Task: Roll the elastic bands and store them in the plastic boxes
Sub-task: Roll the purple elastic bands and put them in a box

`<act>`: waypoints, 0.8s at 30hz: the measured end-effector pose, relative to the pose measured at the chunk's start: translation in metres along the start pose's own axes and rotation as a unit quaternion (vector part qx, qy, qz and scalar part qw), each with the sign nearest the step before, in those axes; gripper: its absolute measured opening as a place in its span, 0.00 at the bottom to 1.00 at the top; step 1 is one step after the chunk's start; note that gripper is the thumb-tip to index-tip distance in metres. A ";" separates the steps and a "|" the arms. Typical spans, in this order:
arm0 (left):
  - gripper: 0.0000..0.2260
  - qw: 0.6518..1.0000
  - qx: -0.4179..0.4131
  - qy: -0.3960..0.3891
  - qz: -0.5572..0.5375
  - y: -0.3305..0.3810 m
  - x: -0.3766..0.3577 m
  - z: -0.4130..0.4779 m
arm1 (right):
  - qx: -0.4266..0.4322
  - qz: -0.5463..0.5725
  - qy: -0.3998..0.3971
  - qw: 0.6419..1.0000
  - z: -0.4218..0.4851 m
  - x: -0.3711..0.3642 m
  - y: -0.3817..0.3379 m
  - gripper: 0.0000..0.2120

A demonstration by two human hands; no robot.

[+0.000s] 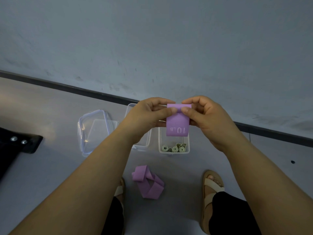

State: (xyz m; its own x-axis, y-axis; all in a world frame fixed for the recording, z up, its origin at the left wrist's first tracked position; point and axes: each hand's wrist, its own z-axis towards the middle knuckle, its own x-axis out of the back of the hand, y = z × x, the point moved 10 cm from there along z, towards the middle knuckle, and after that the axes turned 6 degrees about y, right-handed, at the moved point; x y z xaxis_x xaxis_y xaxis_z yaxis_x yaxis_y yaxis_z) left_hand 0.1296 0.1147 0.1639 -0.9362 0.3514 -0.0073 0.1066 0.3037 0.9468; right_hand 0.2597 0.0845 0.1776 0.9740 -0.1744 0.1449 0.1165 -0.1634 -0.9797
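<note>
Counts: purple bands 2, green rolls 3, boxes 2, lids at least 1 (a second may lie under it; cannot tell).

Held band (177, 124): purple, raised in front of the person and above the floor (50, 167). Its top edge is turned over into a short roll. The rest hangs flat, with "10 LB" printed near the lower end and reading upside down.

Left hand (152, 114): thumb and forefinger pinch the rolled top edge from the left side, and the other fingers curl behind the band.
Right hand (203, 114): the same pinch from the right side. The two thumb tips are almost touching at the middle of the roll.

Floor band (148, 182): purple, lying loose and twisted on the floor between the two sandals (212, 185). It is well below the hands and nearer the person than the boxes.

Right box (174, 152): clear and open. In this view it sits directly under the hanging end of the held band. The green rolls (174, 147) lie side by side at its near end.

Left box (144, 146): clear and just beside the right box. The left forearm hides most of it.

Lid (93, 131): clear with clips, on the floor left of the left box.

Black object (20, 141) with two bolts at the far left edge.
</note>
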 end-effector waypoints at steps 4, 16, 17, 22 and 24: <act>0.09 1.000 0.002 0.006 0.006 0.000 0.000 0.000 | 0.016 -0.013 -0.003 1.000 0.000 0.000 -0.003 0.07; 0.07 1.000 -0.029 0.005 0.009 0.005 0.002 0.000 | -0.031 -0.029 0.001 0.999 0.000 -0.002 0.009 0.06; 0.07 1.000 -0.030 0.002 0.007 0.005 0.002 0.000 | -0.030 -0.030 0.000 0.999 0.000 -0.002 0.009 0.06; 0.09 1.000 -0.031 0.001 -0.002 0.006 0.000 -0.001 | -0.035 -0.011 -0.002 0.999 0.002 -0.001 0.011 0.03; 0.10 1.000 -0.022 0.001 -0.007 0.005 0.000 -0.001 | -0.033 -0.003 -0.002 0.999 0.002 -0.001 0.010 0.03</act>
State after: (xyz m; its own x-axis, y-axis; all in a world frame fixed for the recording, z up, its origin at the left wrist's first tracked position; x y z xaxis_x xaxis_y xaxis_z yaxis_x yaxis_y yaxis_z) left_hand 0.1302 0.1153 0.1690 -0.9379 0.3464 -0.0200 0.0791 0.2694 0.9598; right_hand 0.2600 0.0849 0.1675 0.9740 -0.1696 0.1501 0.1092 -0.2288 -0.9673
